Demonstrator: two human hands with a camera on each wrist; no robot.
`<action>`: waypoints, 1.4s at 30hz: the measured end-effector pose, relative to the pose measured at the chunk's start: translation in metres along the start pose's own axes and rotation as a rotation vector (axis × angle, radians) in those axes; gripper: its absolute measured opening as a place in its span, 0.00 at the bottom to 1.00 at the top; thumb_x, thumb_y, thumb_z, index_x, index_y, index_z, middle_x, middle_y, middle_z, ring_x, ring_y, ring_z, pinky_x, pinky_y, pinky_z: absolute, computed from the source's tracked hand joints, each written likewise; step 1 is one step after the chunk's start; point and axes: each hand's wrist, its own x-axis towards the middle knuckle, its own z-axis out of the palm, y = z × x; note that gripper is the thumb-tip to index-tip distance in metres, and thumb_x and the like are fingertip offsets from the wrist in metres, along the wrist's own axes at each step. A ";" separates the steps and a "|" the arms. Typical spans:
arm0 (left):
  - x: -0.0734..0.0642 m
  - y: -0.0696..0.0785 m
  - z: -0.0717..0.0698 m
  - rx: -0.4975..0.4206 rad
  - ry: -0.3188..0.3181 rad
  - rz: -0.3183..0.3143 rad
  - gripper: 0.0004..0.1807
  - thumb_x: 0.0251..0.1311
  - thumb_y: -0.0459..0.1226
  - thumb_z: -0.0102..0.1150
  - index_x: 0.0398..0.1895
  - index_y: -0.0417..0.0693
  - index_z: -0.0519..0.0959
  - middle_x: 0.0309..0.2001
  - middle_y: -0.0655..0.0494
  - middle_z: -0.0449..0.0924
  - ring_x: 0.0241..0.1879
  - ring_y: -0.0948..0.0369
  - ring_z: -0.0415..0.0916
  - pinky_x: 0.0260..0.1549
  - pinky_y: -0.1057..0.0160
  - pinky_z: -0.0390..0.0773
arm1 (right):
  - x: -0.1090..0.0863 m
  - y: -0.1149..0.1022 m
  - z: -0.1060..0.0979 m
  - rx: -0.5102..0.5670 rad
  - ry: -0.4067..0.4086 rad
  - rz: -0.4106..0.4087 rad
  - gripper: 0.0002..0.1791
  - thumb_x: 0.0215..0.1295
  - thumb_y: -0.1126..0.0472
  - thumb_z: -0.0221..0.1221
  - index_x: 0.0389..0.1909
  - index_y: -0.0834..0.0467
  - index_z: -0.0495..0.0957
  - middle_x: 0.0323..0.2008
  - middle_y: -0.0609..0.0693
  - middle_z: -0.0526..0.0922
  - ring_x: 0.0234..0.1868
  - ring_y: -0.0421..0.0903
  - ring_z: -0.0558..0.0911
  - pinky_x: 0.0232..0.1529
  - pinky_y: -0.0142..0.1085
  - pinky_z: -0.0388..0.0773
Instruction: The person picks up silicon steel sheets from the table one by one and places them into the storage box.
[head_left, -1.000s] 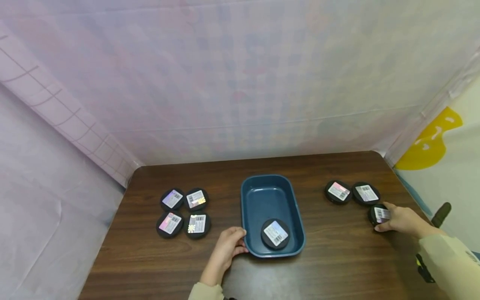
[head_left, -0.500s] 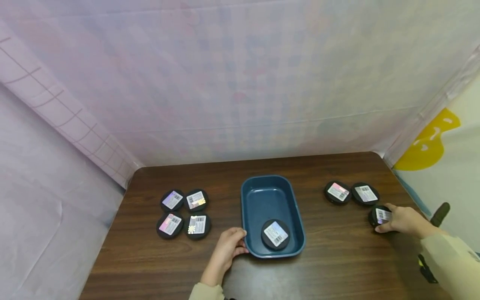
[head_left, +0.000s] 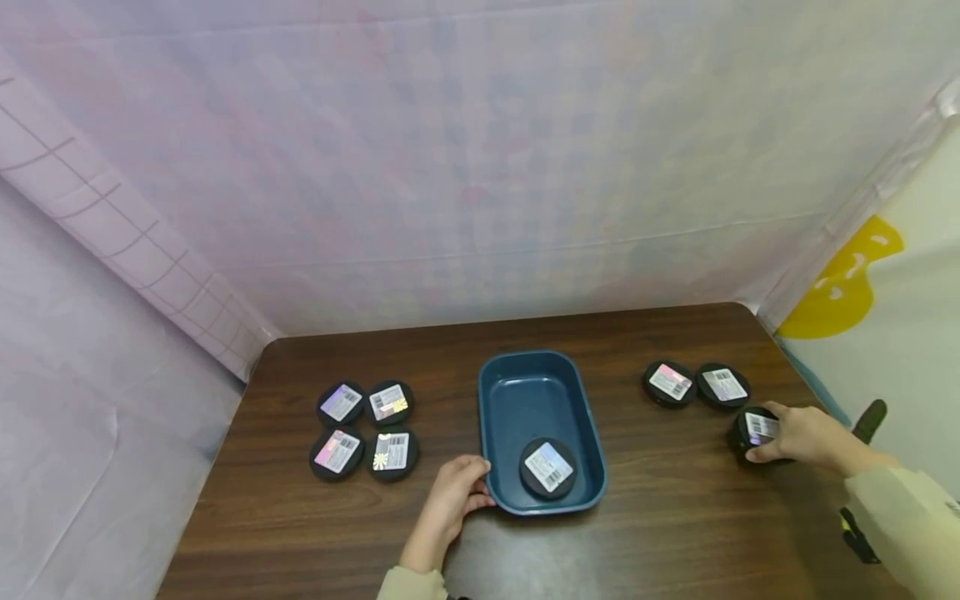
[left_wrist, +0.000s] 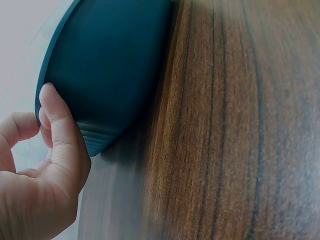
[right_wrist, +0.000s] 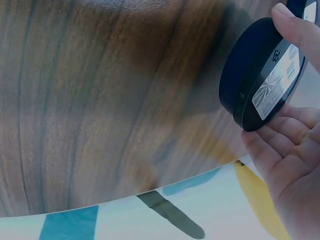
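In the head view, my left hand (head_left: 456, 492) pinches the front left corner of a blue rectangular tray (head_left: 491, 433). A round black container with a barcode label (head_left: 549, 468) lies inside the tray's near end. At the table's right side, my right hand (head_left: 806, 437) grips another round black container (right_wrist: 250, 75) by its edge, thumb on one side and fingers on the other. Two more such containers, one (head_left: 670, 383) and its neighbour (head_left: 723, 386), lie just behind it. The left wrist view shows my fingers on the tray's rim (left_wrist: 45, 70).
Left of the tray, several labelled black containers (head_left: 390, 454) form a close block. The brown wooden table (head_left: 645, 533) ends at a fabric-covered wall (head_left: 480, 200) behind. A patterned cloth (head_left: 900, 333) hangs beyond its right edge.
The container in my right hand shows a little more of its side wall, as if slightly raised or tilted. My left hand stays on the tray; the view shifts slightly.
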 end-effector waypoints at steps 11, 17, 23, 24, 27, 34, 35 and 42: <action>0.000 0.000 0.000 0.004 -0.002 -0.002 0.13 0.55 0.33 0.50 0.39 0.29 0.70 0.20 0.56 0.69 0.20 0.65 0.68 0.19 0.70 0.77 | -0.005 -0.018 -0.011 -0.058 0.077 -0.047 0.56 0.36 0.36 0.68 0.52 0.80 0.66 0.26 0.62 0.79 0.27 0.53 0.76 0.28 0.48 0.75; 0.002 0.000 0.000 0.009 -0.005 -0.004 0.13 0.55 0.33 0.50 0.38 0.29 0.70 0.20 0.56 0.68 0.20 0.65 0.68 0.19 0.70 0.77 | -0.007 -0.027 -0.018 -0.070 0.093 -0.068 0.54 0.37 0.35 0.68 0.52 0.78 0.67 0.28 0.62 0.80 0.29 0.56 0.78 0.30 0.51 0.76; 0.002 0.000 0.000 0.008 -0.012 0.006 0.15 0.54 0.33 0.50 0.39 0.27 0.69 0.20 0.56 0.69 0.20 0.65 0.69 0.19 0.70 0.77 | -0.008 -0.035 -0.024 -0.092 0.092 -0.085 0.55 0.37 0.35 0.68 0.52 0.79 0.66 0.29 0.65 0.80 0.29 0.57 0.78 0.31 0.53 0.76; 0.002 0.000 0.000 0.007 -0.012 0.007 0.15 0.54 0.33 0.50 0.39 0.27 0.69 0.20 0.56 0.69 0.20 0.65 0.69 0.19 0.70 0.77 | -0.008 -0.036 -0.025 -0.094 0.094 -0.089 0.55 0.37 0.35 0.68 0.52 0.79 0.66 0.28 0.64 0.80 0.29 0.56 0.78 0.31 0.52 0.76; 0.003 0.000 -0.001 0.006 -0.010 0.009 0.14 0.54 0.33 0.50 0.39 0.28 0.70 0.20 0.56 0.69 0.20 0.65 0.69 0.19 0.70 0.77 | -0.008 -0.040 -0.027 -0.097 0.088 -0.092 0.56 0.37 0.34 0.68 0.52 0.79 0.66 0.27 0.62 0.80 0.27 0.53 0.77 0.29 0.50 0.76; 0.002 0.000 0.000 0.005 -0.014 0.010 0.13 0.54 0.32 0.50 0.38 0.28 0.70 0.20 0.56 0.69 0.20 0.65 0.69 0.19 0.70 0.77 | -0.011 -0.043 -0.029 -0.089 0.064 -0.078 0.56 0.37 0.34 0.67 0.53 0.79 0.66 0.28 0.62 0.79 0.27 0.51 0.76 0.29 0.49 0.76; 0.002 0.000 0.000 0.004 -0.014 0.009 0.13 0.54 0.32 0.50 0.38 0.29 0.70 0.20 0.56 0.69 0.20 0.65 0.69 0.19 0.70 0.77 | -0.011 -0.044 -0.029 -0.091 0.069 -0.080 0.56 0.37 0.34 0.67 0.53 0.79 0.66 0.28 0.62 0.80 0.27 0.51 0.76 0.29 0.49 0.76; 0.001 0.001 0.000 -0.001 -0.014 0.006 0.11 0.55 0.33 0.50 0.36 0.30 0.70 0.20 0.56 0.68 0.20 0.65 0.68 0.19 0.70 0.77 | -0.015 -0.049 -0.030 -0.096 0.101 -0.097 0.56 0.35 0.34 0.68 0.52 0.77 0.67 0.25 0.58 0.79 0.25 0.49 0.75 0.25 0.46 0.75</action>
